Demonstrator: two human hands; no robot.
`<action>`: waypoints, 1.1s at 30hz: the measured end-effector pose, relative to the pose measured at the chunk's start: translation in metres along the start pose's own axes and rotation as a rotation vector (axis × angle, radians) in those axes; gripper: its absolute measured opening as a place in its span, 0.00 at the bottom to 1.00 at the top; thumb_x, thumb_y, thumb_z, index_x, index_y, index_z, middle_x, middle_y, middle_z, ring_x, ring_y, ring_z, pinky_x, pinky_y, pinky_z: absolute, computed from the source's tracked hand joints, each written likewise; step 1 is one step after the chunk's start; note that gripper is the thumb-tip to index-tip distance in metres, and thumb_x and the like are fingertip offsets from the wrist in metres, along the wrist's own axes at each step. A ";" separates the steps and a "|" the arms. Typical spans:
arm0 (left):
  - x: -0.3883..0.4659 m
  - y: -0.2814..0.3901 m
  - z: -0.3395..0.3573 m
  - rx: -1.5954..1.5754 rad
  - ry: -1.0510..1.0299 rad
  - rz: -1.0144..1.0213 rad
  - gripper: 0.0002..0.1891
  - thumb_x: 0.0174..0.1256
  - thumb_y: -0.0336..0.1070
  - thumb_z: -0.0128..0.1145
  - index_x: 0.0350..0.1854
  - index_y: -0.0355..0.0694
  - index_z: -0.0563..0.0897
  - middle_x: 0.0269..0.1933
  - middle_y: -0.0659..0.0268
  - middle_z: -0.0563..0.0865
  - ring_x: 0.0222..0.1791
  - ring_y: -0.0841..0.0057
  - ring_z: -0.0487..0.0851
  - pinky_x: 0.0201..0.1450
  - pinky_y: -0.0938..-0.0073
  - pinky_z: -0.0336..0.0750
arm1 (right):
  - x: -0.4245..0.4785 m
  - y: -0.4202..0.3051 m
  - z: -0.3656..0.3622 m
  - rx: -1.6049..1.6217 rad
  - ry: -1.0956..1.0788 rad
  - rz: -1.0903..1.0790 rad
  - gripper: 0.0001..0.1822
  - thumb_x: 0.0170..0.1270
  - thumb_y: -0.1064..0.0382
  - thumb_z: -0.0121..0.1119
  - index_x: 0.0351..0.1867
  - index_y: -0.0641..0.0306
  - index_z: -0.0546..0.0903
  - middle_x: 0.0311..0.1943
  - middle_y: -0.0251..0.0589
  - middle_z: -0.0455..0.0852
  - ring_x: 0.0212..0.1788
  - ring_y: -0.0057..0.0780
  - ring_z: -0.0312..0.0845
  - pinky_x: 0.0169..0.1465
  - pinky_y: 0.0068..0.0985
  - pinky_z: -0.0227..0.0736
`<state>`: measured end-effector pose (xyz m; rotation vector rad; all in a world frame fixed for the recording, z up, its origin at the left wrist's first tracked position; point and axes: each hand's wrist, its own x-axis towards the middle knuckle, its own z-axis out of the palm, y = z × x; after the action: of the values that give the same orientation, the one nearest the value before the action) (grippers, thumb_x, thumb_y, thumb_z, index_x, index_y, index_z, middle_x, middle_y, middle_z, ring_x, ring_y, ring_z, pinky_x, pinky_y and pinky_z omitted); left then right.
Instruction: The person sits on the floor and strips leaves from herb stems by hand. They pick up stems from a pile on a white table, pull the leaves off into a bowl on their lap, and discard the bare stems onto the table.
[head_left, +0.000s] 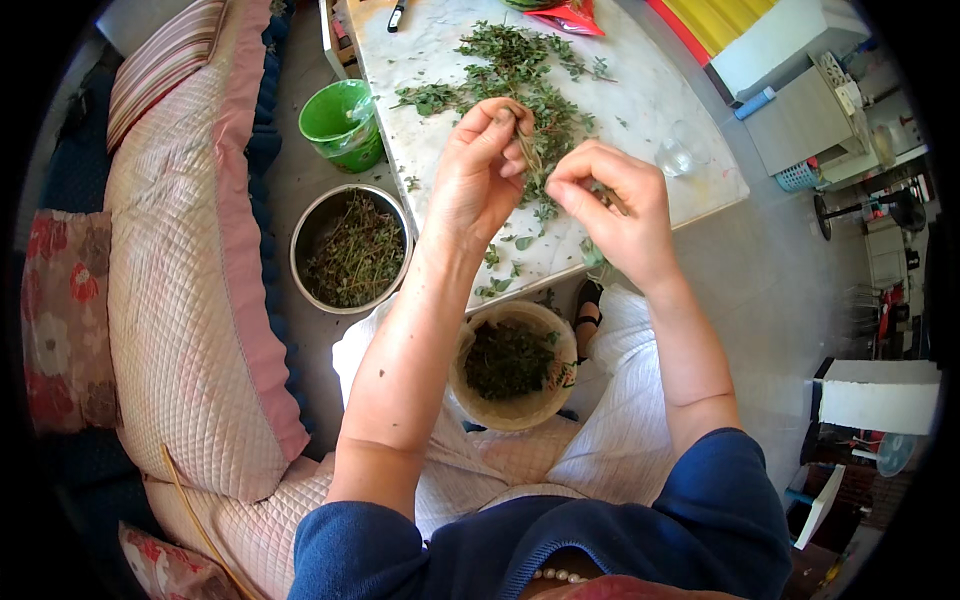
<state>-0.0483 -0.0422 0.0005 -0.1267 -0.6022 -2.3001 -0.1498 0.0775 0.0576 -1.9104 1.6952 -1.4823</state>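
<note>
My left hand (480, 169) is raised over the marble table (660, 82), its thumb and fingers closed around thin stems of a leafy herb sprig (531, 154). Close beside it, my right hand (626, 210) pinches at the sprig with thumb and forefinger; bits of greenery show inside its curled fingers. A green leaf (592, 253) is visible below that hand. Beyond both hands lies a heap of herb sprigs (514, 60), partly hidden by the left hand. Between my knees stands a pale plastic bucket (510, 420) holding dark green leaves (510, 360).
Left of the table, a metal pot (409, 232) holds stripped-looking stems (356, 259), with a green bin (337, 124) behind it. A knife (396, 15), a red packet (574, 16) and a clear glass (679, 154) rest on the table. A quilted sofa (180, 300) runs along the left.
</note>
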 end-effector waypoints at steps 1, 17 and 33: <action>0.001 0.003 -0.002 0.002 0.004 0.016 0.07 0.68 0.32 0.54 0.44 0.36 0.76 0.38 0.66 0.75 0.27 0.89 0.65 0.26 0.91 0.62 | 0.000 -0.003 -0.002 0.041 -0.086 0.050 0.06 0.51 0.76 0.65 0.28 0.68 0.79 0.25 0.33 0.80 0.25 0.15 0.72 0.28 0.16 0.67; -0.007 0.003 0.011 0.137 -0.082 -0.070 0.07 0.66 0.32 0.57 0.42 0.35 0.80 0.34 0.67 0.80 0.24 0.87 0.67 0.27 0.88 0.61 | 0.006 -0.005 0.001 0.010 0.110 0.022 0.07 0.50 0.77 0.65 0.31 0.69 0.81 0.30 0.33 0.80 0.25 0.15 0.69 0.29 0.15 0.66; -0.005 0.018 -0.002 -0.070 -0.105 -0.078 0.11 0.67 0.34 0.54 0.47 0.33 0.74 0.35 0.66 0.72 0.32 0.84 0.66 0.24 0.89 0.63 | 0.007 -0.017 -0.036 0.460 -0.447 0.207 0.11 0.56 0.69 0.57 0.41 0.69 0.79 0.37 0.34 0.78 0.33 0.16 0.67 0.36 0.15 0.65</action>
<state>-0.0319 -0.0511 0.0042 -0.2634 -0.5895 -2.4028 -0.1667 0.0933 0.0905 -1.6071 1.1869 -1.1321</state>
